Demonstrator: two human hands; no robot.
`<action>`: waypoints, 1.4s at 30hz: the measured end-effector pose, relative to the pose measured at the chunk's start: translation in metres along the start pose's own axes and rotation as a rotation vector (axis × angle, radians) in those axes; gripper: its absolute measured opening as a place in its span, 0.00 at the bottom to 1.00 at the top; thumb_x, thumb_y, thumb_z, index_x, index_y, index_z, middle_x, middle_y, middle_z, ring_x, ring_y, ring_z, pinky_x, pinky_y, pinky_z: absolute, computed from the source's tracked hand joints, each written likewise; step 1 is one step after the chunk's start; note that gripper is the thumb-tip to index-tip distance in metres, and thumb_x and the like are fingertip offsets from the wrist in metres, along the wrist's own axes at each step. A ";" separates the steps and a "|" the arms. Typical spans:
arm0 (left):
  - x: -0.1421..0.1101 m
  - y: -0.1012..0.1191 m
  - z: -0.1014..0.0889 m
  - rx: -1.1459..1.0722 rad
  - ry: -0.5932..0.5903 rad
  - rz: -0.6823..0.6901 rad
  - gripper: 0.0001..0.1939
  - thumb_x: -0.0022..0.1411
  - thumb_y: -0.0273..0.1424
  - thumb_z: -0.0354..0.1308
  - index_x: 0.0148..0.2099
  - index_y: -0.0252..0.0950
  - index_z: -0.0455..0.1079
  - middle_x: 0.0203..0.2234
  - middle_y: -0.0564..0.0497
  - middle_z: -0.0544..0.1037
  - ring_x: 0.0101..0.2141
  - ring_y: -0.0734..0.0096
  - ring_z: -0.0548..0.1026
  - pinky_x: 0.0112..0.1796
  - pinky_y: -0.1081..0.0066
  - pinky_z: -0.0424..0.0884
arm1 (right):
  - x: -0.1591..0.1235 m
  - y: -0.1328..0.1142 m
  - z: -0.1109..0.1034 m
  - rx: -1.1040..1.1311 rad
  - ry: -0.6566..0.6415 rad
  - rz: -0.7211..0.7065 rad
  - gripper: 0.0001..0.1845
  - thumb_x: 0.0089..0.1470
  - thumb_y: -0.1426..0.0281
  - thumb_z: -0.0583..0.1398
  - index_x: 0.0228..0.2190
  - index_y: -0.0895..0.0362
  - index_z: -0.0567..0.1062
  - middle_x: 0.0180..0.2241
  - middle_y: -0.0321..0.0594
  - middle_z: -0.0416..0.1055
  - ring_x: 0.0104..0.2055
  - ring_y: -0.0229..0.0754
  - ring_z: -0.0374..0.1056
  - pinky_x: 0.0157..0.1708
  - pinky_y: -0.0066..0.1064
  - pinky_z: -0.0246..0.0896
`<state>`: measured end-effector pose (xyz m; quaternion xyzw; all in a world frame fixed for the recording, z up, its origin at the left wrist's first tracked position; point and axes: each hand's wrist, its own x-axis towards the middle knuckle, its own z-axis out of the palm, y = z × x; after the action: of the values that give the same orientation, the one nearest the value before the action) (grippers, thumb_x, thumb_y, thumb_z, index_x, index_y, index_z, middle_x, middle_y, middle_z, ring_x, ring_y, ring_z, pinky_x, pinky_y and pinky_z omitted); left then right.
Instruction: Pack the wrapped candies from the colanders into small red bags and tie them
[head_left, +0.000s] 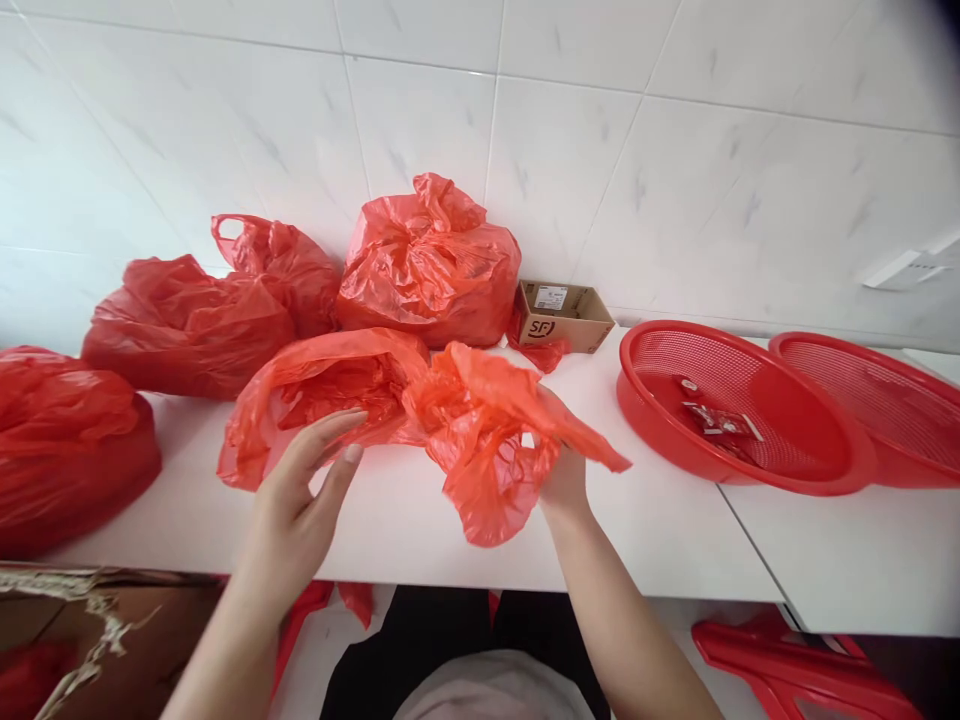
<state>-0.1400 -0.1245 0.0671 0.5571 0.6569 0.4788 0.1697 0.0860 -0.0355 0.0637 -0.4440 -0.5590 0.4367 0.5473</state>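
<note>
A crumpled red plastic bag [480, 470] lay mid-table on the white table [660, 540]. The left hand [296, 510] hovered at its near side, fingers [322, 440] spread apart; the right hand [564, 485] stood just behind it (those fingers were hidden, so their state cannot be told). Stuffed red bags [427, 265] lined the far wall; a red mesh basket [660, 370] sat right.

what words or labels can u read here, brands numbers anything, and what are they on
"SF": large letters on the side of the cardboard box, at
White printed label on the box's top flap: too small to read
Small packets in the red mesh basket: their print is too small to read
</note>
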 end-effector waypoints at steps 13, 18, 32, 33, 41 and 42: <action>0.006 0.045 0.131 -0.844 -0.399 -0.239 0.10 0.54 0.34 0.66 0.38 0.36 0.74 0.36 0.49 0.77 0.36 0.65 0.76 0.41 0.63 0.74 | -0.029 0.012 -0.061 -0.177 -0.206 -0.209 0.20 0.60 0.72 0.57 0.53 0.46 0.72 0.50 0.40 0.68 0.42 0.37 0.70 0.46 0.34 0.68; 0.022 0.023 0.122 -1.056 -0.256 -0.405 0.12 0.56 0.40 0.66 0.33 0.37 0.70 0.32 0.54 0.77 0.34 0.73 0.76 0.35 0.72 0.75 | -0.022 0.030 -0.113 -0.282 -0.030 -0.118 0.19 0.60 0.71 0.57 0.53 0.51 0.71 0.45 0.41 0.70 0.40 0.38 0.69 0.45 0.35 0.68; 0.001 0.031 0.125 -1.323 -0.477 -0.603 0.16 0.57 0.46 0.64 0.35 0.38 0.72 0.37 0.50 0.78 0.40 0.65 0.76 0.40 0.67 0.75 | -0.053 0.032 -0.052 -0.457 -0.115 -0.128 0.12 0.59 0.76 0.52 0.42 0.52 0.72 0.39 0.40 0.77 0.39 0.41 0.75 0.41 0.34 0.72; -0.001 0.030 0.124 -1.300 -0.506 -0.601 0.18 0.55 0.48 0.64 0.35 0.39 0.70 0.37 0.50 0.77 0.40 0.65 0.76 0.40 0.66 0.75 | -0.053 0.041 -0.050 -0.517 -0.130 -0.151 0.14 0.58 0.76 0.53 0.43 0.52 0.71 0.42 0.41 0.76 0.41 0.43 0.74 0.42 0.36 0.72; -0.002 0.008 0.120 -0.916 -0.461 -0.541 0.19 0.47 0.26 0.68 0.31 0.37 0.58 0.40 0.53 0.75 0.30 0.76 0.74 0.31 0.74 0.70 | -0.031 0.085 -0.089 -1.069 -0.202 -0.189 0.32 0.55 0.78 0.53 0.62 0.60 0.62 0.63 0.56 0.60 0.63 0.56 0.60 0.61 0.56 0.54; -0.001 0.005 0.117 -0.859 -0.454 -0.533 0.18 0.47 0.24 0.66 0.32 0.38 0.57 0.46 0.51 0.74 0.31 0.75 0.75 0.32 0.73 0.70 | -0.025 0.087 -0.098 -1.133 -0.178 -0.144 0.33 0.55 0.79 0.52 0.62 0.61 0.61 0.64 0.57 0.59 0.62 0.56 0.62 0.59 0.55 0.56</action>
<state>-0.0480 -0.0743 0.0140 0.3415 0.4678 0.5121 0.6343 0.1854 -0.0406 -0.0247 -0.5901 -0.7784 0.0665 0.2035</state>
